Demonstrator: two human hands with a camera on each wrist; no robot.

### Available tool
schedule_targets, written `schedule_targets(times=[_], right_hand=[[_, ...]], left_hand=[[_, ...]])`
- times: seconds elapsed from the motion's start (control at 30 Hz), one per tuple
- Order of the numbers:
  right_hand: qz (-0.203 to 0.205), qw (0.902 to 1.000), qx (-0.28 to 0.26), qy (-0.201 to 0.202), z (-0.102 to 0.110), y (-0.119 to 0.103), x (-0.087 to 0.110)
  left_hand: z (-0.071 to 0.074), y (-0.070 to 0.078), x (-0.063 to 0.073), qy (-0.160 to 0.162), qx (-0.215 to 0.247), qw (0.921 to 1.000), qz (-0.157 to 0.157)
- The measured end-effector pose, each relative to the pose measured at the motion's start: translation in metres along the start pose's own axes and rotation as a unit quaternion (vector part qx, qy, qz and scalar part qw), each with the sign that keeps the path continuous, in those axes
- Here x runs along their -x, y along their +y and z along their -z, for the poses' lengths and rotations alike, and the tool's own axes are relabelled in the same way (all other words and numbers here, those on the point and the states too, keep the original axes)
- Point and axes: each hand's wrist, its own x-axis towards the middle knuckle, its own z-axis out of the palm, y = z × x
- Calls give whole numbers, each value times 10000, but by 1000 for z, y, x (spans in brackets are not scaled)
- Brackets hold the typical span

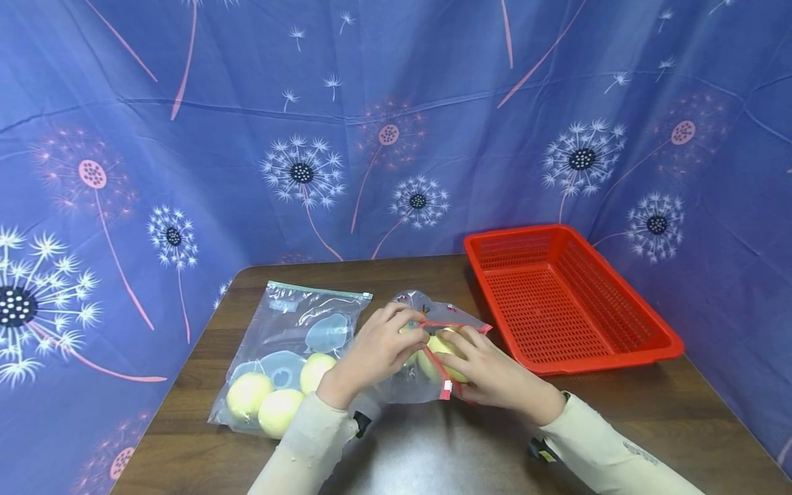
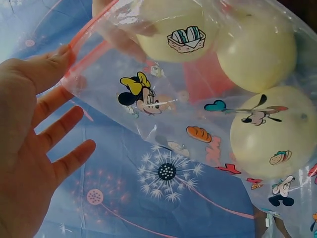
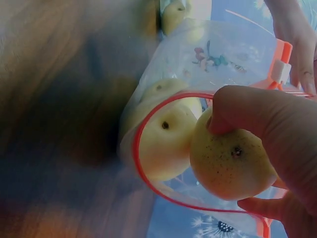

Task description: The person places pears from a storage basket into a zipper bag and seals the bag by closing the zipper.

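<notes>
My left hand [image 1: 382, 347] pinches the red-zippered mouth of a clear cartoon-print bag [image 1: 405, 392] between thumb and forefinger; its other fingers are spread, as the left wrist view shows. In my right hand [image 1: 498, 371] is a round yellow pear [image 3: 230, 166], gripped by thumb and fingers at the bag's open mouth. Several pears lie within the bag, among them a lower pear [image 2: 272, 136] and a pear [image 3: 166, 144] beside the held one. A white slider [image 3: 280, 71] sits at one end of the red zipper.
To the left lies a second clear zipper bag [image 1: 281, 323] with a green top strip and three visible pears [image 1: 247, 395]. A red plastic basket [image 1: 538, 309], with nothing in it, stands at the back right of the wooden table [image 1: 408, 460]. Behind hangs a blue dandelion-print cloth [image 1: 396, 82].
</notes>
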Motion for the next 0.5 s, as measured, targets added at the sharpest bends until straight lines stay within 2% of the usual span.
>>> schedule_targets(times=[0.3, 0.5], right_hand=[[-450, 9968, 403, -527, 0, 4, -3], [-401, 9975, 459, -364, 0, 6, -5]], left_hand=[[3, -1, -1, 107, -23, 9999, -89], [5, -1, -2, 215, -9, 9996, -172]])
